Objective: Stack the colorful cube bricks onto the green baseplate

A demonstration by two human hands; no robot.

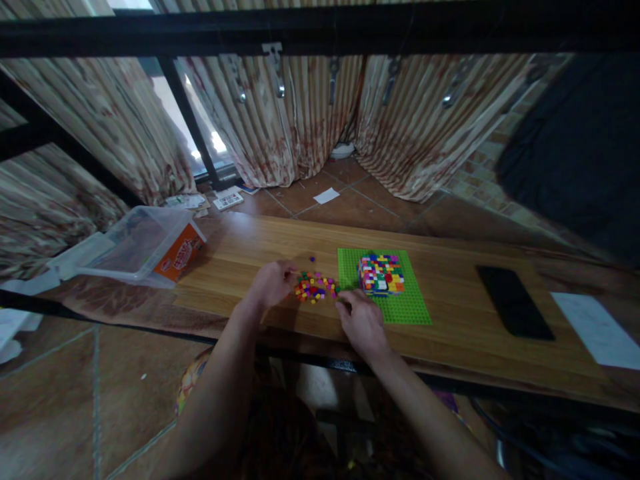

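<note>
A loose pile of small colourful toy bricks [313, 288] lies on the wooden board, with a single purple brick [313, 259] apart behind it. At the pile's left edge is my left hand [273, 283], its fingers slightly apart and reaching toward the bricks. My right hand [364, 321] is curled at the right side of the pile, thumb and finger pinched together; what they hold is too small to make out. Just beyond it, a block built of many-coloured bricks [381, 275] stands on a green studded baseplate [415, 307], partly overlapped by my right hand.
A clear plastic box with an orange label [150, 243] sits at the left. A black phone-like slab [515, 301] rests on the board [450, 340] at the right, beside a white sheet [597, 327]. A dark bar with metal hooks [320, 30] crosses above; curtains hang behind.
</note>
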